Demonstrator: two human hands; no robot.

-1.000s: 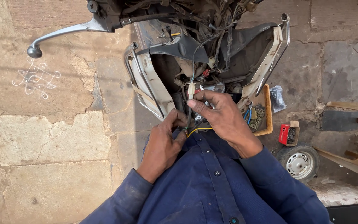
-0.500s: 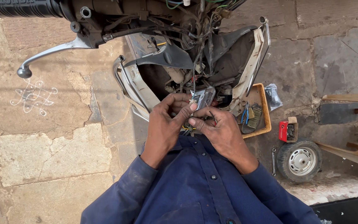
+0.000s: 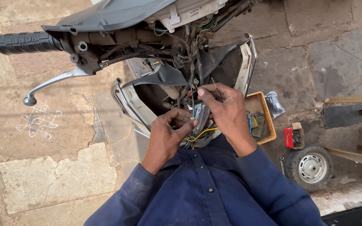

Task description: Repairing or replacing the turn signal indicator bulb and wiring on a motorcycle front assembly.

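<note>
Below the scooter's handlebar (image 3: pixel 105 39), the left hand (image 3: pixel 168 134) pinches the wire bundle (image 3: pixel 200 121) hanging from it; the right hand (image 3: pixel 225 109) grips the same wires just above.

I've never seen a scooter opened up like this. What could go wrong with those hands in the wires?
The left hand and right hand pinch a bundle of thin wires; a hard tug might snap or unplug one. The sharp-looking edge of the bare front panel beside the right hand could scrape it.
</note>
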